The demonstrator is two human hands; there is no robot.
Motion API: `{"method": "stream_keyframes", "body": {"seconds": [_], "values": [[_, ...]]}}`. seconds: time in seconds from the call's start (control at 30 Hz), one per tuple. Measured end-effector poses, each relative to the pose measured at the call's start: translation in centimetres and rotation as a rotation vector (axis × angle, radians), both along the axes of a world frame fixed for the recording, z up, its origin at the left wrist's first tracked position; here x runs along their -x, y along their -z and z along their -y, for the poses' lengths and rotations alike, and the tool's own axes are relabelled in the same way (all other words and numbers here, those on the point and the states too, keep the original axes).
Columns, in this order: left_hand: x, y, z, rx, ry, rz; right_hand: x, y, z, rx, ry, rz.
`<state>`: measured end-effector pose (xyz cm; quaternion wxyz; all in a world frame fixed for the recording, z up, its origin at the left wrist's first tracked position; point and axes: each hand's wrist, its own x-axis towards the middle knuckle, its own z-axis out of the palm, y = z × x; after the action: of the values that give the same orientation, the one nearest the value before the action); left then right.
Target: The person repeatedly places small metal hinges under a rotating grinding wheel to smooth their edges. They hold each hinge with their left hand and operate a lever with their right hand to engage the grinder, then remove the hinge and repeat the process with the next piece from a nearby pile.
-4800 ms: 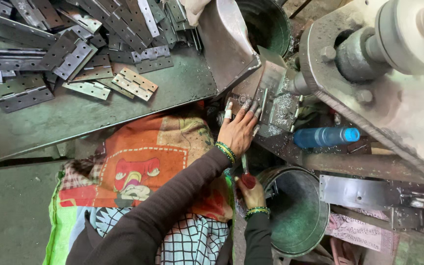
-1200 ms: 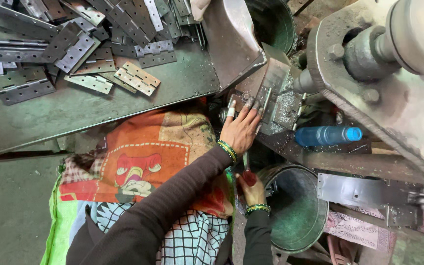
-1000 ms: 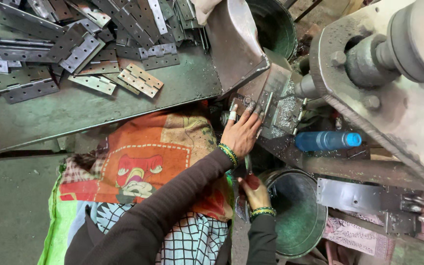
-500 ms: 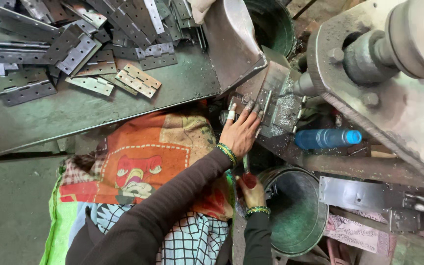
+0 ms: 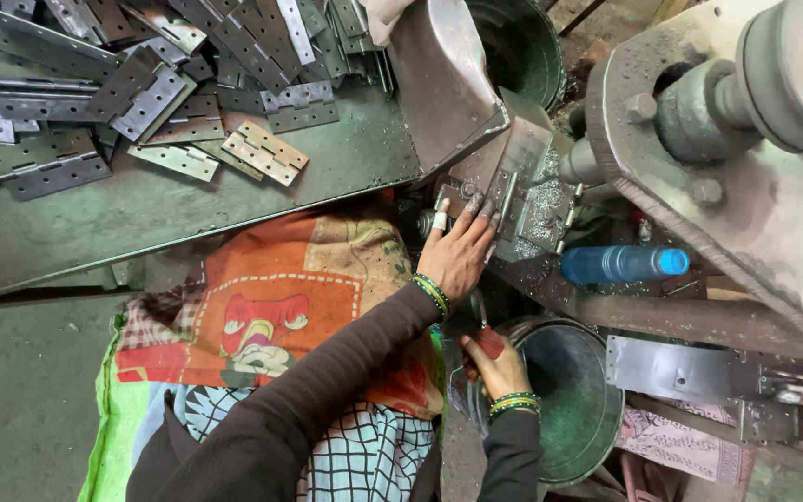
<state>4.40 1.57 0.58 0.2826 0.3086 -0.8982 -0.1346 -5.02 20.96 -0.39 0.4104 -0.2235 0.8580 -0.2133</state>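
Two hands at work, both bangled at the wrist. Left hand (image 5: 459, 249) spread flat, fingers extended, pressing on a metal plate (image 5: 522, 177) at the machine's feed block, dusted with bright metal shavings; not closed around anything, only pressing. White wrap on one fingertip. Right hand (image 5: 497, 364) lower down, just below the left wrist, fingers curled around a small red-tipped handle (image 5: 487, 342), at the rim of a green metal bucket (image 5: 569, 409). Whether that grip is fully tight: cannot tell.

Just right of the left hand, lying on its side, a blue plastic bottle (image 5: 620, 263) on the machine's rusty ledge. Above the bottle and further right, a heavy machine frame (image 5: 699, 139) with a thick shaft. Up and left of the left hand, a curved steel chute (image 5: 443, 79), and beyond it a green worktop (image 5: 141, 218) piled with flat metal hinges (image 5: 267, 153), some grey, a few brass-toned. Below and left of both hands, an orange printed cloth (image 5: 281, 297) over the lap, dark sleeves crossing it.
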Motion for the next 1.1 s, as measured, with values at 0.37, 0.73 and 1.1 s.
{"method": "stream_keyframes", "body": {"seconds": [0.37, 0.73, 1.1], "values": [[-0.2, -0.3, -0.2, -0.077, 0.018, 0.01, 1.0, 7.9, -2.0, 0.282, 0.026, -0.024], [-0.1, 0.3, -0.3, 0.031, -0.007, -0.006, 0.5, 3.8, -1.0, 0.237, -0.046, -0.008], [1.2, 0.7, 0.5, 0.015, -0.021, 0.003, -0.1, 3.0, -0.9, 0.118, 0.045, 0.095]]}}
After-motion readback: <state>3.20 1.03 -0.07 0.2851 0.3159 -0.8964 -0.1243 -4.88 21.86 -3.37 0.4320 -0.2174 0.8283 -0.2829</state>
